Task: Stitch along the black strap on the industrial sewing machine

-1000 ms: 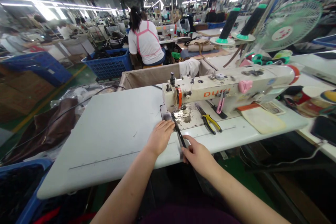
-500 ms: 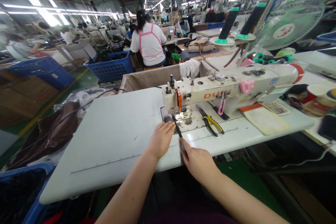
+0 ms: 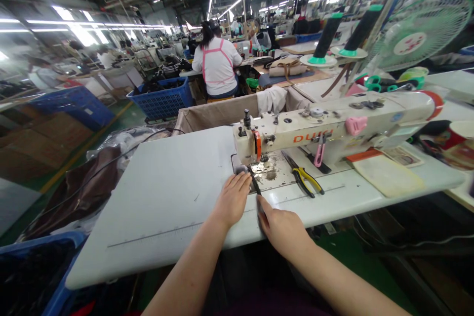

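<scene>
A narrow black strip (image 3: 255, 182) runs from under the needle area of the white sewing machine (image 3: 289, 131) toward the front edge of the table. My right hand (image 3: 283, 226) pinches its near end, with the fingers curled and partly hidden. Flat beside the strip lies my left hand (image 3: 233, 197), fingers stretched forward and their tips close to the presser foot. Whether those fingertips press on the strip I cannot tell. To the right on the machine bed rest yellow-and-black pliers (image 3: 304, 177).
A pink snipper (image 3: 319, 152) leans against the machine, near a pale yellow cloth (image 3: 387, 175). Black thread cones (image 3: 326, 37) and a green fan (image 3: 411, 42) stand behind. Left are a blue crate (image 3: 163, 96) and brown material (image 3: 79, 182). A co-worker (image 3: 218, 66) sits ahead, back turned.
The whole view has shifted slightly, so the table and machine appear a little farther right. Both hands keep nearly the same places by the needle area and the strip.
</scene>
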A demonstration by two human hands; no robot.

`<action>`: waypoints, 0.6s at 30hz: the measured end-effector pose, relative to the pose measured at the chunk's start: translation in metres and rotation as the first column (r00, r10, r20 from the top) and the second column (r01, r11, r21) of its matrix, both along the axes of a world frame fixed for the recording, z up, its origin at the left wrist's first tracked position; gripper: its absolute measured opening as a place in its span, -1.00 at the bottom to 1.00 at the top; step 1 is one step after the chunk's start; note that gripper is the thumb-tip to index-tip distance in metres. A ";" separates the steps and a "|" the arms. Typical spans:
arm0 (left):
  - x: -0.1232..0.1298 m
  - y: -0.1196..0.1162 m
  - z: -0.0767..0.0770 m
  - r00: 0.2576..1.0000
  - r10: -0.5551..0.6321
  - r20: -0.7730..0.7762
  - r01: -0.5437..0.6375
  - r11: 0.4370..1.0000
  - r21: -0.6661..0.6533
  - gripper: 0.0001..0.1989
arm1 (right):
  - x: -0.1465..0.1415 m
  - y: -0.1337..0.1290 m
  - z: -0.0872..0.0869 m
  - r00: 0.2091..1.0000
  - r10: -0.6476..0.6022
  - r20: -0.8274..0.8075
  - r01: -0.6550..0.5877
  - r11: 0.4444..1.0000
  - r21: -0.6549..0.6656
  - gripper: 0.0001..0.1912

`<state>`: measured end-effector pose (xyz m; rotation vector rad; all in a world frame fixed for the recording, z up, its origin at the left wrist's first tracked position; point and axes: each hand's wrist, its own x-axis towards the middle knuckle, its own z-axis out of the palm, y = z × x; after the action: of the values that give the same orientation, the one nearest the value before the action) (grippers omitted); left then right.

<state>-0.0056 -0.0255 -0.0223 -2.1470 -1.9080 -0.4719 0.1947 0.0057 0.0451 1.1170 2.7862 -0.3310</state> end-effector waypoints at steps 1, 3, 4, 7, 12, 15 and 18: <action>0.000 0.000 0.000 1.000 0.000 0.005 0.000 1.000 0.000 -0.55 | -0.001 0.001 -0.001 1.000 -0.002 -0.003 0.002 1.000 0.001 -0.46; 0.000 0.000 -0.001 1.000 -0.001 0.024 0.001 1.000 0.004 -0.55 | -0.002 0.003 -0.002 1.000 -0.007 -0.011 0.007 1.000 0.002 -0.47; 0.000 0.000 -0.001 0.999 -0.006 0.038 0.006 1.000 0.007 -0.55 | -0.002 0.004 -0.002 1.000 -0.010 -0.015 0.010 1.000 0.003 -0.47; -0.001 -0.001 -0.002 0.995 -0.037 0.096 0.035 0.999 0.022 -0.54 | -0.002 0.005 -0.003 0.999 -0.017 -0.027 0.017 1.000 0.000 -0.47; 0.004 -0.003 0.003 0.960 -0.123 0.250 0.114 0.992 0.052 -0.61 | -0.003 0.006 -0.004 0.998 -0.033 -0.051 0.032 0.999 -0.022 -0.46; 0.008 -0.006 0.010 0.936 -0.195 0.291 0.194 0.980 0.035 -0.58 | -0.003 0.006 -0.003 0.996 -0.047 -0.079 0.043 0.998 -0.042 -0.46; 0.012 -0.010 0.015 0.933 -0.232 0.274 0.241 0.971 0.003 -0.49 | -0.001 0.005 0.000 0.990 -0.073 -0.118 0.065 0.995 -0.072 -0.45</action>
<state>0.0067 -0.0355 -0.0077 -2.4559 -1.7994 -0.8300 0.1940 0.0108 0.0454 1.2187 2.8191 -0.5125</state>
